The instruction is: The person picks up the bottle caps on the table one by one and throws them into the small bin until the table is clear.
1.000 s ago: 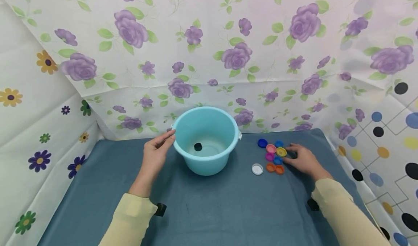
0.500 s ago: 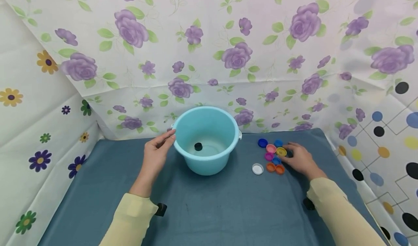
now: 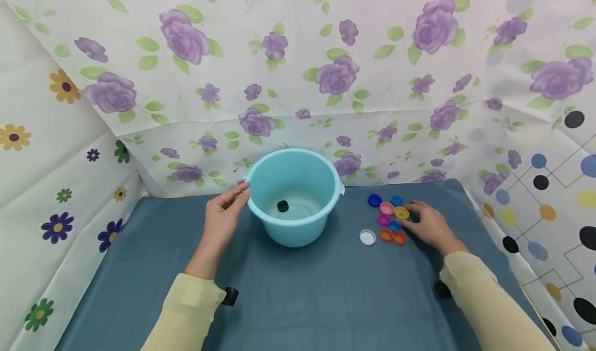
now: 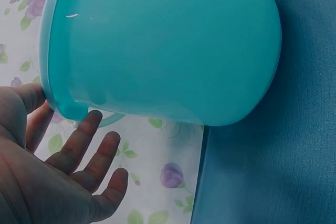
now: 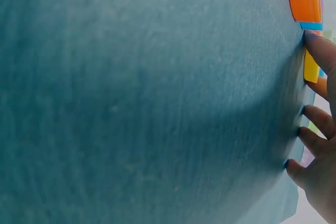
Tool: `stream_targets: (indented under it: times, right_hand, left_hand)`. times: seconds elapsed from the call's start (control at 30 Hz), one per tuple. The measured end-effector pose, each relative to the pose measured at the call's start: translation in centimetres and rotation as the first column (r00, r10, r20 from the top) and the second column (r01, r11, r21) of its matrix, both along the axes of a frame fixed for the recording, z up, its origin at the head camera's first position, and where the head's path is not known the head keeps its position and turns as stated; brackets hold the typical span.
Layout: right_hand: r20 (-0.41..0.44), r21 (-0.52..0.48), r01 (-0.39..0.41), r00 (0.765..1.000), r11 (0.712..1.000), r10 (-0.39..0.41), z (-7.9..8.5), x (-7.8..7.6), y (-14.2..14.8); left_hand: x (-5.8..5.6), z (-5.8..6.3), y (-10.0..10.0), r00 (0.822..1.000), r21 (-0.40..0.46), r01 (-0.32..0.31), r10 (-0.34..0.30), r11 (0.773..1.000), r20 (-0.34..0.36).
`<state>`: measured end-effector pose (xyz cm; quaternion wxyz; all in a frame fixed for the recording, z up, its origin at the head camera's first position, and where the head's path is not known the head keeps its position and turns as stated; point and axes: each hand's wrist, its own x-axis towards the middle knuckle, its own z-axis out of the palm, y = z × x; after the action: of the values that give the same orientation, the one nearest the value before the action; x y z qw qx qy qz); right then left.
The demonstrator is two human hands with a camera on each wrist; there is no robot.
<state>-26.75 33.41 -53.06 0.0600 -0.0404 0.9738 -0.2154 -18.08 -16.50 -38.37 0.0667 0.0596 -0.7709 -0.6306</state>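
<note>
A light blue bucket [image 3: 295, 234] stands upright at the middle back, a small black cap [image 3: 282, 206] lying inside it. My left hand [image 3: 221, 216] pinches the bucket's left rim between thumb and index finger; in the left wrist view its other fingers spread beside the wall. At the right, my right hand [image 3: 430, 227] has its thumb and index finger on opposite sides of a yellow bottle cap [image 3: 402, 213], pinching it at the tabletop. Its remaining fingertips touch the cloth in the right wrist view, where the yellow cap [image 5: 311, 66] shows edge-on.
Around the yellow cap sit a dark blue cap [image 3: 374, 200], a pink cap [image 3: 386, 208], a magenta cap [image 3: 384, 219], two lighter blue caps and two orange caps [image 3: 386, 234]. A white cap [image 3: 367, 237] lies nearer the bucket. Flowered sheets hang behind the blue cloth [image 3: 316, 299].
My right hand has shifted slightly left, its fingers closing in on the yellow cap. A lighter blue cap beside it has slid a little left. The left hand stays on the rim.
</note>
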Motion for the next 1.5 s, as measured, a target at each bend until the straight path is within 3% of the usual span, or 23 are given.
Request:
stream_targets:
  times: [0.47, 0.97, 1.13, 1.27, 1.5]
  right_hand:
    - [-0.009, -0.027, 0.017, 1.0, 0.999, -0.017, 0.6, 0.0, 0.0]
    - [0.045, -0.046, 0.04, 0.998, 0.998, -0.038, 1.4, 0.3, 0.1]
    - [0.056, -0.065, 0.07, 0.996, 0.995, -0.067, 2.4, 0.3, 0.1]
    - [0.017, -0.093, 0.06, 0.998, 0.994, -0.058, 3.5, 0.4, -0.1]
    - [-0.031, -0.196, 0.064, 0.997, 0.978, -0.072, 6.4, 0.4, -1.7]
  left_hand:
    - [0.0, 0.0, 0.0, 1.0, 0.007, -0.006, 0.006, 1.0, -0.008]
    - [0.0, -0.1, 0.1, 0.999, -0.001, -0.008, 0.008, 1.0, -0.037]
    - [0.0, -0.1, 0.1, 1.0, 0.0, -0.01, 0.01, 1.0, -0.024]
    - [0.0, -0.1, 0.1, 1.0, -0.002, -0.01, 0.01, 1.0, -0.018]
    - [0.0, -0.2, 0.1, 1.0, -0.009, -0.013, 0.013, 1.0, -0.026]
